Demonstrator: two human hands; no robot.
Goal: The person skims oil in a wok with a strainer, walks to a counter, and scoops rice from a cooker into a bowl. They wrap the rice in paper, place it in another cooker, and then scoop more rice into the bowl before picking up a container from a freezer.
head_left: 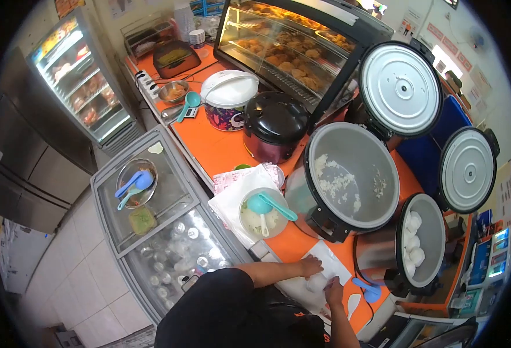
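Note:
My left hand (310, 266) is at the upper left edge of a white paper sheet (329, 258) on the orange counter, its fingers bent at a pale rounded lump (316, 282), seemingly rice. On the lump's right side, my right hand (333, 290) has its fingers drawn together at the paper. What exactly the fingertips pinch is too small to tell. A blue scoop (369, 290) and a white paddle (354, 303) lie right of my right hand. Behind my hands stands a bowl (273, 225) of pale food with a teal scoop (260, 203) in it.
A large open cooker (383, 203) with some rice stands ahead; a smaller cooker (435, 249) at right holds white wrapped balls. Beyond are a black-lidded pot (275, 119), a white-lidded pot (230, 89) and a glass food warmer (284, 52). A chest freezer (107, 191) is at left.

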